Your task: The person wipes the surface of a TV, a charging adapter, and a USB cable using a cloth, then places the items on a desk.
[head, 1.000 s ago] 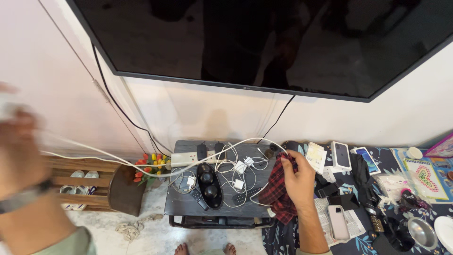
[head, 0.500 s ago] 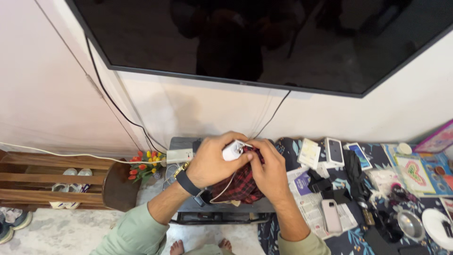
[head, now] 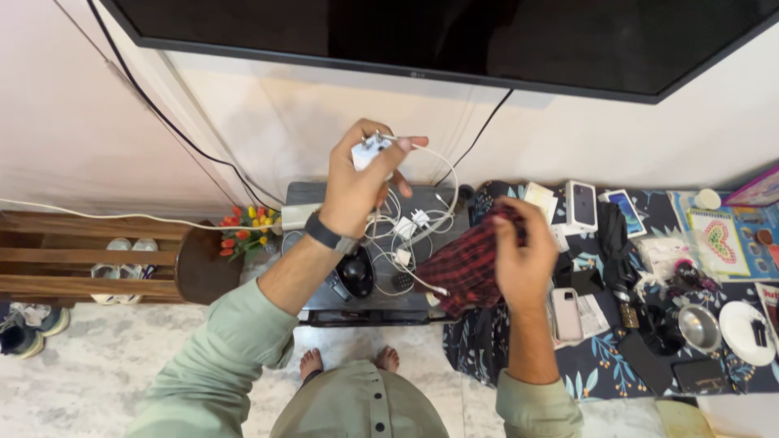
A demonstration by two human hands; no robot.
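My left hand (head: 357, 182) is raised above a small dark table (head: 302, 195) and grips a white charger plug (head: 365, 151), whose white cable (head: 445, 174) loops down to the table. My right hand (head: 519, 259) holds a red and black checked cloth (head: 462, 264) over the table's right edge. Several white cables and adapters (head: 410, 223), a black oval device (head: 355, 272) and a white power strip (head: 298, 215) lie on the table.
A large dark television (head: 454, 36) hangs on the wall above. A floral-covered surface (head: 600, 365) at right carries phone boxes (head: 584, 203), a phone (head: 565, 314), a steel bowl (head: 699, 328) and a plate (head: 748, 332). A wooden shoe rack (head: 73, 255) and flower pot (head: 243, 231) stand at left.
My hands were together at the cloth with the plug; now my left hand has lifted the plug up and left, and my right hand has drawn the cloth to the right.
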